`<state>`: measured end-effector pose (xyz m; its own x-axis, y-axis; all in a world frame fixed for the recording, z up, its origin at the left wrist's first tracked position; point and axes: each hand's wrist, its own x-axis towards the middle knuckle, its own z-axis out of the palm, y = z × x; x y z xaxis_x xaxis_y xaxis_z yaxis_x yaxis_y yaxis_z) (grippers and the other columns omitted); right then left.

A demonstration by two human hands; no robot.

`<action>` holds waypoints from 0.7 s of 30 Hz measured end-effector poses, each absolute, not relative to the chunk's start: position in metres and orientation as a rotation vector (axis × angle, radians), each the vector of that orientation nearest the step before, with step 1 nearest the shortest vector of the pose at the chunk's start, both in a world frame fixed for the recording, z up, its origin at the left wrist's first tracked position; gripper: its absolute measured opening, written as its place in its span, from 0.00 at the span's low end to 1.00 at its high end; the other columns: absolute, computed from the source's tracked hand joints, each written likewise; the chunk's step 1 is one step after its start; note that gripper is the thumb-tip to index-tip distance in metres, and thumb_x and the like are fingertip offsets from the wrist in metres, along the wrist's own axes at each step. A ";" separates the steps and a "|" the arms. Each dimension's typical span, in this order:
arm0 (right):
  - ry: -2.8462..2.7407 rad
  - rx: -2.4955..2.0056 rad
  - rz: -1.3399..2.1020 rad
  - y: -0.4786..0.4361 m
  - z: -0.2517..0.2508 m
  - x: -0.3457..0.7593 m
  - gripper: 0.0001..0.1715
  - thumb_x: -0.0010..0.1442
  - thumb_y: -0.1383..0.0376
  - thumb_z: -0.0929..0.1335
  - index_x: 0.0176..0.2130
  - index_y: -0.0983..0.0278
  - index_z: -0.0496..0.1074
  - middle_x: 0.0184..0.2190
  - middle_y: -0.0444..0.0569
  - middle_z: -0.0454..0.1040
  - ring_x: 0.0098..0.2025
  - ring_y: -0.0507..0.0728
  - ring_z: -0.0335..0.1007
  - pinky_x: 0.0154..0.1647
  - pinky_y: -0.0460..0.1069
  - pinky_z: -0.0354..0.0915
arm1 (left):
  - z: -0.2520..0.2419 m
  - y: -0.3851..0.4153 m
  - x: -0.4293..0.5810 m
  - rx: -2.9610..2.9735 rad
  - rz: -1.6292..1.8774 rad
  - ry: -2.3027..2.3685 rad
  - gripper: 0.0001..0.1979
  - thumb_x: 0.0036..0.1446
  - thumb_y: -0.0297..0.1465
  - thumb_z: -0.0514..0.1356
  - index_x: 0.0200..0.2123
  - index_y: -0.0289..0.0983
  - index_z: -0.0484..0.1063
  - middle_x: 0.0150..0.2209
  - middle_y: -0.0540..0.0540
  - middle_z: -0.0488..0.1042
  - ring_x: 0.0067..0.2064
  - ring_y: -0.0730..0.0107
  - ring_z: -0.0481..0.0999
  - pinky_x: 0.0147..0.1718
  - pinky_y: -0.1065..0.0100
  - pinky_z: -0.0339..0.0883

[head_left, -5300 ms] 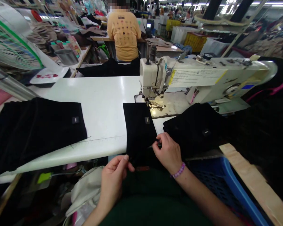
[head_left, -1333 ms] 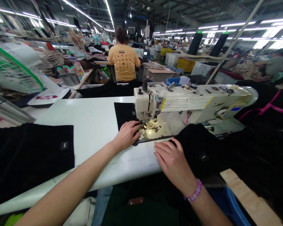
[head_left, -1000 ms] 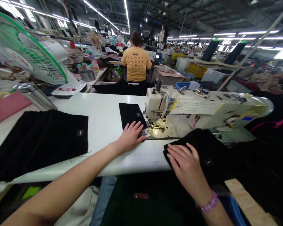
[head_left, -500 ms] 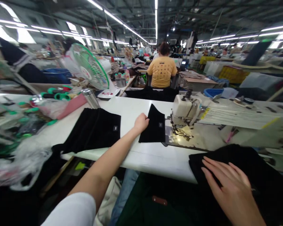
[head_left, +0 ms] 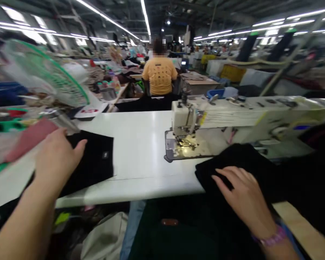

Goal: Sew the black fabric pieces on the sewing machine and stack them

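Apparently a changeover between pieces is in hand: the left hand (head_left: 58,157) is over the left black cloth (head_left: 97,166) on the surface (head_left: 141,144), thumb wide, its hold hidden; the right hand (head_left: 243,196), thumb and fingers parted, lies at the right black cloth (head_left: 238,157) beside the sewing machine (head_left: 182,117). The next move likely calls for lifting one piece there.

Head cam, fwd + down, close over white table (head_left: 141,144)
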<state>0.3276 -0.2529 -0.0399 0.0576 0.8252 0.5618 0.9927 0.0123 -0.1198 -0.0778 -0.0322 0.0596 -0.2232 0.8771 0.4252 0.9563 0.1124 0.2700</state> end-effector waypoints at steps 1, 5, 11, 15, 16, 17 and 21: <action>-1.777 -1.920 -0.381 -0.254 -0.038 0.324 0.18 0.69 0.53 0.63 0.41 0.63 0.74 0.37 0.52 0.77 0.39 0.60 0.74 0.42 0.56 0.66 | 0.054 -0.034 -0.067 -2.010 -0.761 -2.028 0.28 0.57 0.43 0.55 0.58 0.38 0.63 0.59 0.36 0.70 0.63 0.33 0.66 0.59 0.36 0.62; -1.675 -2.100 -0.226 -0.258 -0.041 0.317 0.13 0.64 0.55 0.70 0.40 0.62 0.71 0.36 0.49 0.74 0.39 0.59 0.74 0.40 0.54 0.69 | 0.021 -0.051 -0.006 -2.564 -0.828 -1.627 0.28 0.55 0.52 0.52 0.55 0.47 0.65 0.55 0.41 0.73 0.55 0.39 0.74 0.56 0.40 0.68; -1.642 -2.039 -0.179 -0.262 -0.055 0.321 0.06 0.67 0.62 0.68 0.42 0.62 0.71 0.39 0.50 0.75 0.42 0.59 0.73 0.43 0.54 0.70 | -0.019 -0.092 0.091 -3.439 -0.621 -1.361 0.22 0.56 0.48 0.57 0.47 0.43 0.75 0.46 0.42 0.81 0.43 0.53 0.80 0.41 0.55 0.76; -1.599 -2.025 -0.115 -0.261 -0.057 0.327 0.06 0.68 0.68 0.65 0.41 0.62 0.72 0.39 0.49 0.75 0.42 0.58 0.72 0.44 0.53 0.70 | -0.019 -0.112 0.133 -3.716 -0.572 -1.233 0.16 0.57 0.43 0.57 0.43 0.42 0.77 0.40 0.44 0.82 0.38 0.58 0.80 0.36 0.62 0.75; -1.594 -2.039 -0.105 -0.261 -0.056 0.328 0.07 0.68 0.70 0.64 0.39 0.62 0.72 0.38 0.49 0.74 0.41 0.57 0.71 0.44 0.53 0.70 | -0.016 -0.116 0.141 -3.779 -0.554 -1.203 0.15 0.58 0.42 0.57 0.42 0.41 0.78 0.39 0.44 0.82 0.37 0.59 0.80 0.36 0.63 0.74; -1.585 -2.054 -0.098 -0.261 -0.055 0.328 0.08 0.67 0.71 0.64 0.38 0.63 0.72 0.37 0.48 0.74 0.41 0.57 0.71 0.44 0.52 0.69 | -0.014 -0.118 0.147 -3.844 -0.521 -1.168 0.14 0.58 0.41 0.57 0.40 0.41 0.79 0.37 0.45 0.82 0.37 0.60 0.80 0.36 0.64 0.73; -1.578 -2.099 -0.144 -0.258 -0.051 0.327 0.03 0.64 0.66 0.69 0.40 0.63 0.71 0.38 0.48 0.74 0.43 0.58 0.72 0.43 0.52 0.70 | -0.011 -0.121 0.165 -4.007 -0.438 -1.105 0.15 0.59 0.41 0.56 0.35 0.40 0.79 0.31 0.46 0.81 0.34 0.62 0.79 0.34 0.65 0.72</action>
